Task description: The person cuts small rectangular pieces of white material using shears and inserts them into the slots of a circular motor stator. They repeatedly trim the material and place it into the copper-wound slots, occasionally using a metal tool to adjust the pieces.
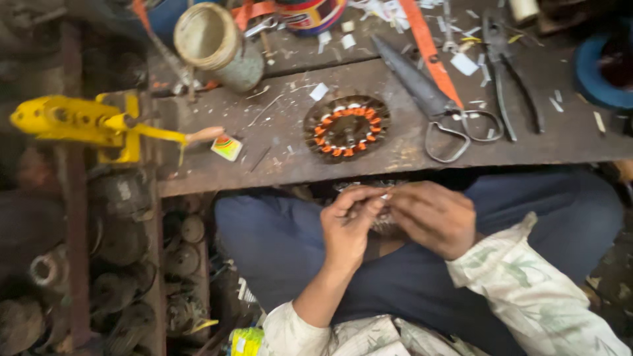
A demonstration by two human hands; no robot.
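Over my lap, my left hand (pixel 348 224) and my right hand (pixel 432 217) meet, fingers pinched together on a small metal stator part (pixel 382 221), mostly hidden between them. A thin pale strip shows at my left fingertips. On the wooden bench (pixel 277 158) just beyond lies a round stator (pixel 347 126) with orange-wrapped coils around its core.
Large scissors (pixel 428 99), pliers (pixel 508 72), an orange strap (pixel 428 49) and paper scraps lie on the bench. A tilted jar (pixel 217 43) stands at the back left, and a yellow hand tool (pixel 86 122) is clamped at the left edge. Old motor parts (pixel 112 277) fill the floor left.
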